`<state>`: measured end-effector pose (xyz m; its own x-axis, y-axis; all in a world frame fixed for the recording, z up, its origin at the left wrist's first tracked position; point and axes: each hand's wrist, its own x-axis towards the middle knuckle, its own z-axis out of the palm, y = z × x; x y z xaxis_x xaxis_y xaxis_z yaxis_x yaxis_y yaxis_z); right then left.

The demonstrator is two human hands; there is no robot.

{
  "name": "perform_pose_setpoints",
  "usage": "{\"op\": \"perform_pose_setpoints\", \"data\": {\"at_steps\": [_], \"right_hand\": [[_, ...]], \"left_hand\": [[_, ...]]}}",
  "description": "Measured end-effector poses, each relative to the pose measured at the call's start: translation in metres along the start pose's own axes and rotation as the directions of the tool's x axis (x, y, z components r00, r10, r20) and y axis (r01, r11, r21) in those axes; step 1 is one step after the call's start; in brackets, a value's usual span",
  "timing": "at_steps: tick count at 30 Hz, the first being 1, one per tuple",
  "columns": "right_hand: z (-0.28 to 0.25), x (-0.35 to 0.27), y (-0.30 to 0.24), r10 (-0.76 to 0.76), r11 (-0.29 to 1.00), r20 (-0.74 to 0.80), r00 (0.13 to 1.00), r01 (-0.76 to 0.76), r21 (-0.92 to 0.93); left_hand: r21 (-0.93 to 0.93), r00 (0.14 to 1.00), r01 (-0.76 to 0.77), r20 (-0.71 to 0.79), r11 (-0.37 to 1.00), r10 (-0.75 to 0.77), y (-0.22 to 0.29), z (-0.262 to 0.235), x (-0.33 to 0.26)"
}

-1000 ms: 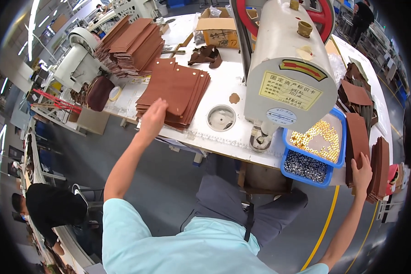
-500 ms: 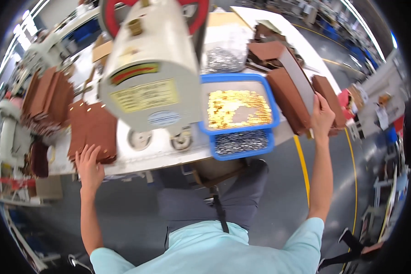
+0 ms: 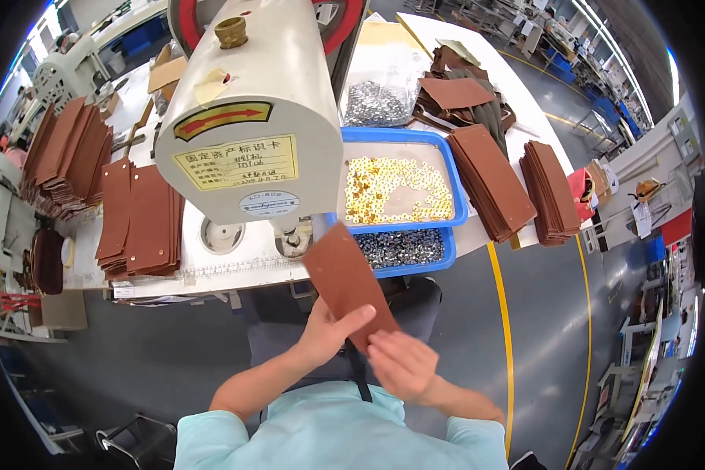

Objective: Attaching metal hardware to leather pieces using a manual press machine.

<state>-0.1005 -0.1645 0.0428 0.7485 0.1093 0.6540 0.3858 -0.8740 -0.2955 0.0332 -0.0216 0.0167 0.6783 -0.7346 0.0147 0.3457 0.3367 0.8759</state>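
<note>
Left hand [image 3: 329,329] thumb out, grip closed; right hand [image 3: 403,364] beside it (2 forearms bent inward).

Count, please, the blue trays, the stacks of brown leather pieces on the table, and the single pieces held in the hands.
Blue trays: 2, one with gold rivets, one with silver rivets.
Stacks of brown leather pieces: 4, two on the left, two on the right.
Held leather piece: 1, in the left hand and right hand.
Total: 7.

trays [image 3: 456,205]: 2 blue; hands [image 3: 330,329]: 2; held leather piece [image 3: 345,280]: 1
</note>
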Motion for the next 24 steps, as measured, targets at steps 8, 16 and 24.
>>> {"op": "perform_pose_setpoints", "data": {"at_steps": [8,16,24], "right_hand": [[-0.016,0.071,0.103,0.275,0.958,0.02,0.961,-0.276,0.078],[0.007,0.117,0.238,0.519,0.854,0.385,0.763,-0.478,-0.205],[0.014,0.142,0.237,0.45,0.89,0.534,0.716,-0.31,-0.335]], "left_hand": [[0.192,0.945,0.155,-0.315,0.969,-0.089,0.012,-0.021,-0.015],[0.217,0.921,0.196,-0.377,0.956,-0.103,0.01,-0.043,-0.04],[0.154,0.919,0.099,-0.392,0.983,-0.031,0.01,-0.043,-0.027]]}}
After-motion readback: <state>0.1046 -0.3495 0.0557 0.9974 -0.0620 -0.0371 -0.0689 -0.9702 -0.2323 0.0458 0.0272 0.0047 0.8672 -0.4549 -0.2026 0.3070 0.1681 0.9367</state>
